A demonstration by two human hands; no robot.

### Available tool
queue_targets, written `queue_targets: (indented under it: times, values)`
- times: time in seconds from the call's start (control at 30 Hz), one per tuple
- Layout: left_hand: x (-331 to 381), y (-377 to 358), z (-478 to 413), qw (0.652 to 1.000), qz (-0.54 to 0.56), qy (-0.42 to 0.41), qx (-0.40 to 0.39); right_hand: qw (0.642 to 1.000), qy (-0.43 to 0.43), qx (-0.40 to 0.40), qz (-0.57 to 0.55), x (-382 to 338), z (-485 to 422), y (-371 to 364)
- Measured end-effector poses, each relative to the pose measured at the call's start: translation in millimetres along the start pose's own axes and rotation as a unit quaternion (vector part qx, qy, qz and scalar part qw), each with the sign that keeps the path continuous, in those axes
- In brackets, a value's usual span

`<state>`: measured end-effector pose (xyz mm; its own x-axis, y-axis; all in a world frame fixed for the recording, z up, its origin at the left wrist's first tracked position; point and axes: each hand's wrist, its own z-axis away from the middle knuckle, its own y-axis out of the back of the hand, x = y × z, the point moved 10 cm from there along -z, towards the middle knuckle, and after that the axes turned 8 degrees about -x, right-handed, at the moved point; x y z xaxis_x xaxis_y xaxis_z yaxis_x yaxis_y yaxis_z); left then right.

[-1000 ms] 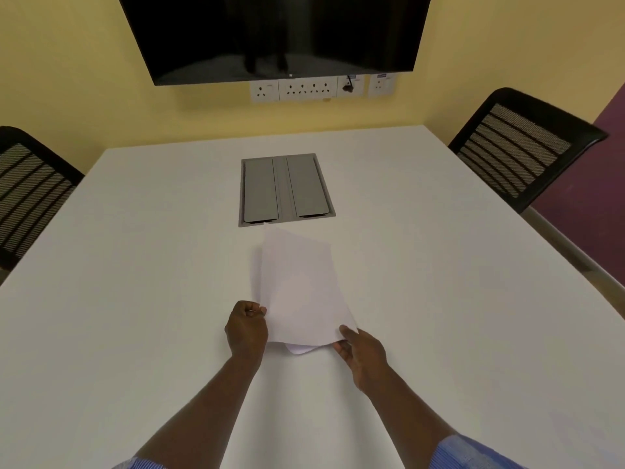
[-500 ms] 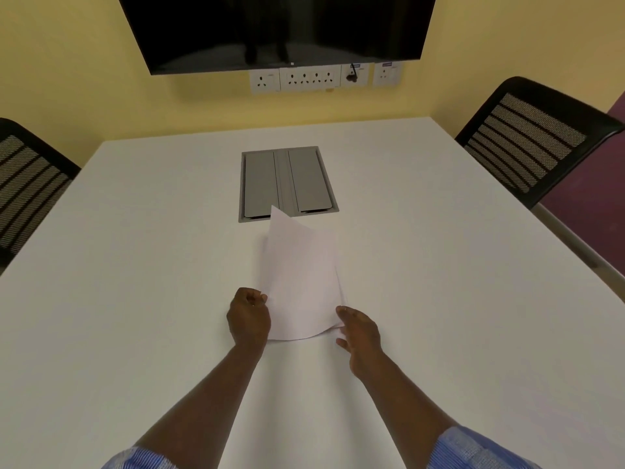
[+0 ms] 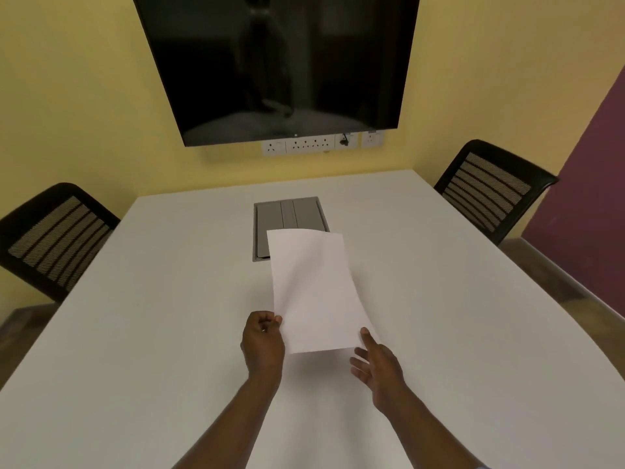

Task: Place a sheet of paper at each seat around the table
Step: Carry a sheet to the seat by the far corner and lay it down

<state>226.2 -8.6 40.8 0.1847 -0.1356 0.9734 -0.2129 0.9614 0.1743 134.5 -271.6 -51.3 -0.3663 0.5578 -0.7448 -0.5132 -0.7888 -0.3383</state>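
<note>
A white sheet of paper point(image 3: 313, 289) is lifted above the white table point(image 3: 135, 316), curved and tilted away from me. My left hand point(image 3: 262, 343) pinches its lower left edge between thumb and fingers. My right hand point(image 3: 377, 363) hovers at the sheet's lower right corner with fingers spread; its index fingertip is at the edge, and I cannot tell if it touches. Whether the paper is one sheet or several held together cannot be told. A black mesh chair point(image 3: 50, 238) stands at the left side and another black mesh chair point(image 3: 490, 187) at the far right.
A grey cable hatch point(image 3: 289, 214) is set in the table's middle, partly hidden by the paper. A dark wall screen point(image 3: 277, 62) hangs over a row of sockets point(image 3: 311, 143) on the yellow wall. A purple wall point(image 3: 592, 198) lies to the right.
The paper has come up off the table, held by my left hand. My right hand let go of the lower right corner and opened. The camera has tilted up.
</note>
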Motion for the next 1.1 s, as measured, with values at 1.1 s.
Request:
queue_targets:
  times: [1.1]
  values:
    - [104.3,-121.7,390.5,0.967,0.102,-0.015,-0.231,0.977,0.158,0.128,0.060,-74.0,412.9,319.8]
